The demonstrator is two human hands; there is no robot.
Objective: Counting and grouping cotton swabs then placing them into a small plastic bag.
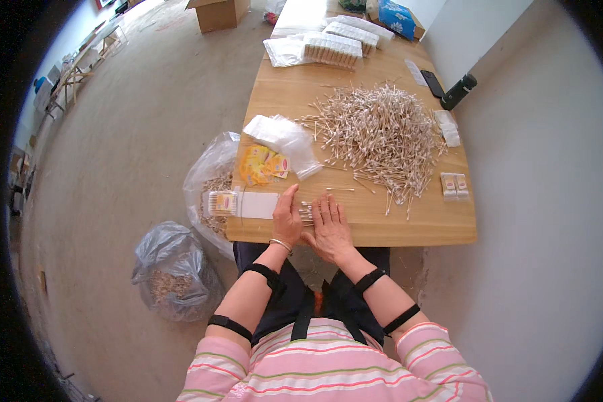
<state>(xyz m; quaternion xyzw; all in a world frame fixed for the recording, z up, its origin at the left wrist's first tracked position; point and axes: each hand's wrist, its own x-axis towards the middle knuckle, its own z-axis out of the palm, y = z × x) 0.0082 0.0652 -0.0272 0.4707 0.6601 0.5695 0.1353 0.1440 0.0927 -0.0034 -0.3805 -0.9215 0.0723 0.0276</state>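
Note:
My right hand (329, 230) lies flat on the wooden table near its front edge, fingers stretched over a small group of cotton swabs (307, 213). Opposite it, my left hand (288, 216) stands on its edge with straight fingers, walling the same swabs in from the left. Neither hand is wrapped around anything. A white strip (258, 205) runs left from my left hand to a clear pack of cotton swabs (222, 203) at the table's left edge. Beyond my hands spreads a large heap of loose cotton swabs (382, 134).
Clear plastic bags (285, 137) and yellow printed cards (261, 165) lie left of the heap. Bundled swab packs (331, 50) stand at the far end. A dark bottle (458, 92), a phone (432, 84) and two small packs (455, 186) line the right. A grey bag (174, 268) sits on the floor.

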